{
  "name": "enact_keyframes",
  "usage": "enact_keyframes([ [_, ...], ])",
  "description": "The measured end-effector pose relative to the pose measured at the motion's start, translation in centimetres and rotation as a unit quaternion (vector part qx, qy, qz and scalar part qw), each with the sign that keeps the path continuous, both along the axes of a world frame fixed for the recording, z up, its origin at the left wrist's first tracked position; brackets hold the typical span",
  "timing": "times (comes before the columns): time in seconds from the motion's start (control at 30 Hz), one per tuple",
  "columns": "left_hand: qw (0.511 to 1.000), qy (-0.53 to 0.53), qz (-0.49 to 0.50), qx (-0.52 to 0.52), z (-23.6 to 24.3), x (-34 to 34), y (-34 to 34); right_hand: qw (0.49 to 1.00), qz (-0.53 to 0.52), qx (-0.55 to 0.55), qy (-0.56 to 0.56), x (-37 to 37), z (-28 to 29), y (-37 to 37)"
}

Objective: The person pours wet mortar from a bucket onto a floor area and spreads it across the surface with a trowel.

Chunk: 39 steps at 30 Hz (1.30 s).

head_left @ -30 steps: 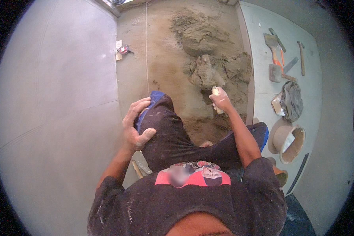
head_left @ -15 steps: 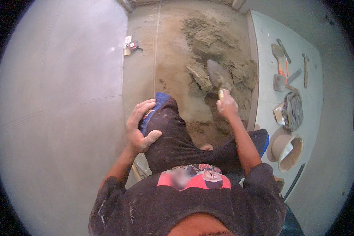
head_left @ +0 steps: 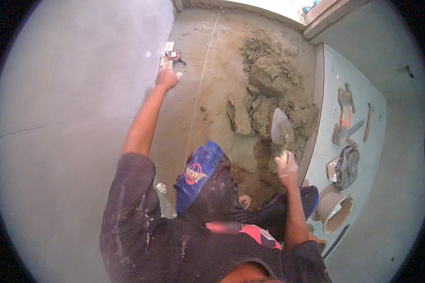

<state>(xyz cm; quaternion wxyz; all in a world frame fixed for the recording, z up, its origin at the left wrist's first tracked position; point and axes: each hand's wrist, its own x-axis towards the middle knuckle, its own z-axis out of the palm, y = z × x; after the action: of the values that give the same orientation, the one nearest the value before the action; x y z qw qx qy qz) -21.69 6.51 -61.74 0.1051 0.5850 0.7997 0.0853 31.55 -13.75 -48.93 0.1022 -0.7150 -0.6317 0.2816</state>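
Note:
My left hand (head_left: 169, 74) reaches to the left edge of the mortar bed, fingers apart and extended just below a red and black tape measure (head_left: 174, 55) lying on a pale piece; whether the fingertips touch them I cannot tell. My right hand (head_left: 286, 169) is closed on the handle of a trowel (head_left: 281, 123), whose blade rests over the lumpy pile of grey-brown mortar (head_left: 271, 75). A thin pale string (head_left: 202, 78) runs lengthwise along the floor (head_left: 189, 108) left of the pile. My bent knee with blue patch (head_left: 198, 179) is below it.
A smooth grey slab (head_left: 75, 80) borders the left. On a pale ledge (head_left: 330, 70) at the right lie a wide scraper (head_left: 343, 99), a hammer (head_left: 369, 120), a grey cloth bundle (head_left: 348, 167) and a round beige container (head_left: 335, 212). A light opening with a sill (head_left: 278, 14) is at the top.
My left hand has left the knee and stretched forward to the tape measure. The trowel has drawn back from within the mortar, its blade now showing, and the view has shifted.

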Motion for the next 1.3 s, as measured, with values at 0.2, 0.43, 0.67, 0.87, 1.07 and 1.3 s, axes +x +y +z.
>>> enact_keyframes([
  [0.2, 0.996, 0.032, 0.025, -0.078, -3.9, -0.3, 8.0, 0.996, -0.026, -0.072, -0.045, -1.6, 0.5, -1.4],
  [0.43, 0.993, 0.030, 0.046, -0.101, -6.4, -3.2, 11.0, 0.995, 0.003, -0.059, -0.082, -0.9, -0.6, -3.3],
  [0.67, 0.996, 0.035, 0.063, -0.060, -3.8, -2.3, 4.7, 0.997, -0.003, -0.048, -0.061, -2.0, 0.2, -2.0],
  [0.87, 0.987, 0.020, 0.068, -0.141, -2.9, -1.8, -7.7, 0.996, 0.013, -0.034, -0.079, -2.3, -1.1, -1.0],
  [1.07, 0.973, 0.053, 0.103, -0.198, -3.7, -1.0, -21.2, 0.996, 0.002, -0.056, -0.070, -3.6, -0.3, 1.7],
  [1.3, 0.965, 0.077, 0.114, -0.224, -6.1, 1.0, -27.7, 0.996, -0.024, 0.017, -0.086, -1.7, -2.9, 3.7],
])
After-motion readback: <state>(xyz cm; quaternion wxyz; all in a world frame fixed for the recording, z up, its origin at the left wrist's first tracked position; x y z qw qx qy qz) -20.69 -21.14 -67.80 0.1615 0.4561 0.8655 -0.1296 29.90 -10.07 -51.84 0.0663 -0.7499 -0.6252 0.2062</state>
